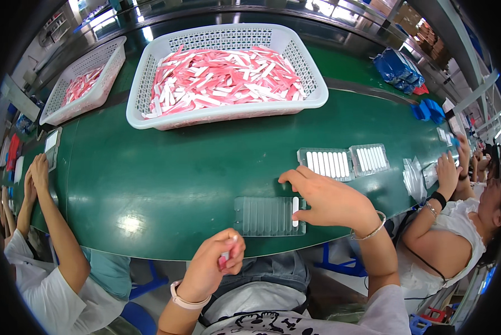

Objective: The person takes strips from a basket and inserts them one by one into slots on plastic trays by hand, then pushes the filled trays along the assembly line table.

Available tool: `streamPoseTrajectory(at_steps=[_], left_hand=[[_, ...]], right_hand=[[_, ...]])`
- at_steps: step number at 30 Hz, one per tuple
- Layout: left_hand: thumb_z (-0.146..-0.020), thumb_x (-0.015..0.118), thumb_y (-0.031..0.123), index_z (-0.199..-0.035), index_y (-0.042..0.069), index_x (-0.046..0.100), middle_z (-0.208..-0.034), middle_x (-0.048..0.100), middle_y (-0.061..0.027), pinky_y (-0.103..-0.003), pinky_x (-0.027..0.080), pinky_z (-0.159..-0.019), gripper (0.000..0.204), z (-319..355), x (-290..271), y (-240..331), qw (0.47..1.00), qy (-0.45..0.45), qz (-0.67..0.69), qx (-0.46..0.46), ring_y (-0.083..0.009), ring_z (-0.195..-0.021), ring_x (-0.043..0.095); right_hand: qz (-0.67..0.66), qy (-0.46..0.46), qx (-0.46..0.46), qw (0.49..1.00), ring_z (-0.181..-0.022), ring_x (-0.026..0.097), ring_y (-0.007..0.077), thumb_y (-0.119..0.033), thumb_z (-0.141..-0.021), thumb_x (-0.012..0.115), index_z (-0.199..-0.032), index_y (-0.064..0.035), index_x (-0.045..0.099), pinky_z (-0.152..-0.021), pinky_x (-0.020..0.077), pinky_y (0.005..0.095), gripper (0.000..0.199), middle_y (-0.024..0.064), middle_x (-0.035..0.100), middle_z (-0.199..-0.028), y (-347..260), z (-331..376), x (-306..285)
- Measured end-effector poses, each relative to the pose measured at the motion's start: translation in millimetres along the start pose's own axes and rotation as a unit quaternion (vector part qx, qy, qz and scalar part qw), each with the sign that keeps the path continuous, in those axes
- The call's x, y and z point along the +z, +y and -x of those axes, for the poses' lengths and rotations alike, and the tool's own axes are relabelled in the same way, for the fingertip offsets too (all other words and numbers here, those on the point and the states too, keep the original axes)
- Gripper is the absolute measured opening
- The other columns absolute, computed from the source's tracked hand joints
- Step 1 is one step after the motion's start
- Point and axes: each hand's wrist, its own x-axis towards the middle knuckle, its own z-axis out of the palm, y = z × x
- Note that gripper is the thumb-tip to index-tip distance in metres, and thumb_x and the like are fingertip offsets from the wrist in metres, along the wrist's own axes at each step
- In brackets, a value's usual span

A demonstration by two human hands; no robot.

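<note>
1 stick (295,211) in clear tray (266,218) | right hand (335,198) wide, thumb alongside | left hand (212,259) holding pink piece (223,260)

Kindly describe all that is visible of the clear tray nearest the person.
The clear tray looks like thin plastic, rectangular, with parallel grooves running front to back. It lies flat on the green table, near the front edge. One white stick lies at the right end; the grooves to its left are empty. The right hand is over that end, thumb at the stick; contact is unclear.

white stick (295,212), pink and white strips (222,78), latticed white basket (261,110), green table (178,162)
</note>
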Motion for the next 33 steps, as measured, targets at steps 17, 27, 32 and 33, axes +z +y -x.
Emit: streamPoseTrajectory(at_steps=[17,27,32,33], left_hand=[[-0.092,0.064,0.009,-0.091,0.002,0.061,-0.076,0.053,0.0037,-0.021,0.028,-0.050,0.008,-6,8,-26,0.997,-0.012,-0.018,0.068,-0.0013,-0.060,0.038],[-0.103,0.043,0.027,-0.120,-0.002,0.059,-0.084,0.056,-0.0023,-0.020,0.026,-0.049,0.037,-8,11,-20,1.000,-0.003,0.003,-0.020,-0.0049,-0.058,0.033],[-0.100,0.048,0.021,-0.117,-0.004,0.062,-0.085,0.063,-0.0054,-0.021,0.031,-0.049,0.033,-12,7,-18,0.999,-0.029,0.014,-0.044,-0.0061,-0.058,0.040],[-0.100,0.048,0.021,-0.117,-0.004,0.062,-0.085,0.063,-0.0054,-0.021,0.031,-0.049,0.033,-11,10,-16,0.998,-0.029,0.014,-0.045,-0.0061,-0.058,0.040]], right_hand=[[-0.269,0.162,-0.117,0.942,-0.069,0.064,0.0160,-0.011,-0.079,0.076,-0.101,-0.0041,0.069,-0.057,0.0495,0.0263,0.024,0.0074,0.066,-0.085,-36,37,51],[-0.240,0.288,-0.081,0.924,-0.064,0.062,0.0129,-0.003,-0.076,0.073,-0.090,-0.0029,0.068,-0.050,0.0463,0.0235,0.015,0.0051,0.067,-0.080,-27,38,74],[0.121,0.383,-0.354,0.845,-0.067,0.063,0.0163,-0.005,-0.066,0.070,-0.092,-0.0007,0.068,-0.052,0.0505,0.0244,0.027,0.0059,0.065,-0.086,-5,38,72],[0.121,0.383,-0.353,0.845,-0.067,0.063,0.0163,-0.005,-0.066,0.070,-0.092,-0.0007,0.068,-0.052,0.0505,0.0244,0.027,0.0059,0.065,-0.086,-1,36,72]])
